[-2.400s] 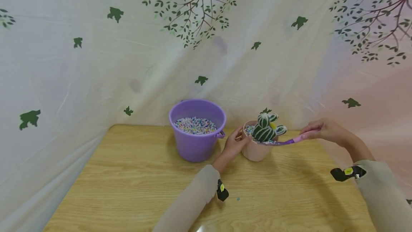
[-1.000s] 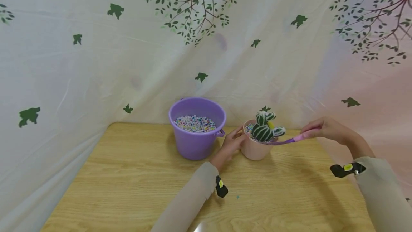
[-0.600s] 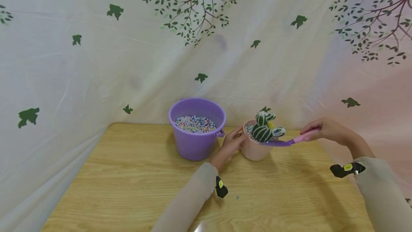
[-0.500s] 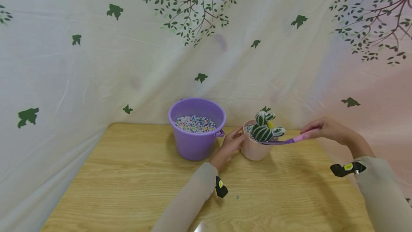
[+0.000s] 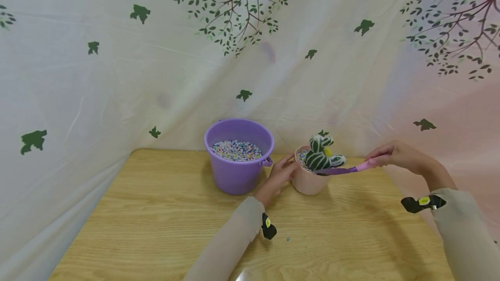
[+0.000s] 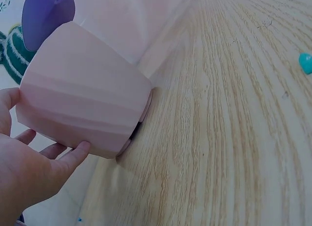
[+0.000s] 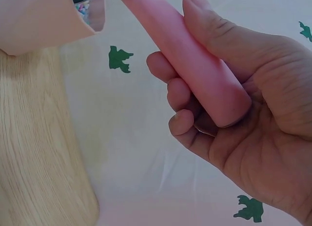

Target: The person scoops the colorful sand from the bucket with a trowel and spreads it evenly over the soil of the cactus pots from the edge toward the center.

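Observation:
A pale pink flower pot (image 5: 308, 183) stands on the table, holding small multicoloured beads and a green-and-white knitted cactus (image 5: 317, 159) with a yellow spot. My left hand (image 5: 280, 174) holds the pot from the left; the left wrist view has the thumb by the rim and fingertips against the side (image 6: 84, 147). With curled fingers my right hand (image 5: 398, 158) grips the pink handle (image 7: 195, 60) of a toy trowel. Its purple blade (image 5: 337, 171) lies at the pot's near right rim, beside the cactus. The blade's tip is hard to make out.
Left of the pot stands a purple bucket (image 5: 239, 179), partly filled with the same beads. One stray teal bead (image 5: 288, 239) lies on the wooden table (image 5: 156, 216). A leaf-printed cloth (image 5: 175, 77) hangs right behind the table.
Earlier the trowel blade carried beads at the pot's rim; now none show on it. The blade has tilted back and forth. The left hand stays on the pot, its fingers slightly shifted.

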{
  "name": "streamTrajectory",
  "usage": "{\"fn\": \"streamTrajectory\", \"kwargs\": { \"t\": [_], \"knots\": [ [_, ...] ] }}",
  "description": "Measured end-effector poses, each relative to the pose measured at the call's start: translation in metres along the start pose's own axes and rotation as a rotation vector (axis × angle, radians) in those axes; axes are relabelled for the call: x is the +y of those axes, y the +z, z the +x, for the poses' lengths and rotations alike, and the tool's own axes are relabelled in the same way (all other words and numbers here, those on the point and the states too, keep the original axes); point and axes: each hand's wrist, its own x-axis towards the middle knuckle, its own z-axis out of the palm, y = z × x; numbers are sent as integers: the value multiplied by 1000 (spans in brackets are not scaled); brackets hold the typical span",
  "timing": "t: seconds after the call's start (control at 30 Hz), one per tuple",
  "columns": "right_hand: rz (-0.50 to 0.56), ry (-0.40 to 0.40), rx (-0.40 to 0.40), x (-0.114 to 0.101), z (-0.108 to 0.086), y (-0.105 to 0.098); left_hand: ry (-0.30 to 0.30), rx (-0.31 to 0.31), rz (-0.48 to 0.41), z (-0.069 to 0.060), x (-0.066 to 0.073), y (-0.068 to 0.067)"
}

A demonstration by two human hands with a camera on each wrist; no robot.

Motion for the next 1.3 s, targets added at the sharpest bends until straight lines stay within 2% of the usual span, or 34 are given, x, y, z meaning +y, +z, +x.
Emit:
{"fn": "streamTrajectory", "kwargs": {
  "t": [0.13,0.5,0.6,0.7,0.77,0.83,0.93,1.03,1.13,1.2,1.3],
  "knots": [
    [7,-26,1,0,-1,-1,-8,1,-5,-1,1,0],
    [-12,-3,12,-7,-3,4,30,40,1,-3,1,-2],
    [-5,-34,24,-11,-5,6,32,98,37,-3,1,0],
    [12,-100,39,-18,-7,7,61,183,134,-7,5,5],
    [23,-157,53,-23,-7,8,78,226,223,-13,14,10],
    [38,-221,72,-30,-5,8,98,238,279,-21,25,15],
    [49,-285,137,-43,-2,8,144,196,305,-36,47,20],
    [62,-341,220,-62,1,9,210,142,280,-53,71,17],
    [60,-346,324,-86,2,13,270,123,248,-68,97,5],
    [52,-327,400,-103,5,17,314,130,214,-75,112,-10],
    [47,-269,488,-129,11,23,387,201,200,-81,131,-40]
  ]
}}
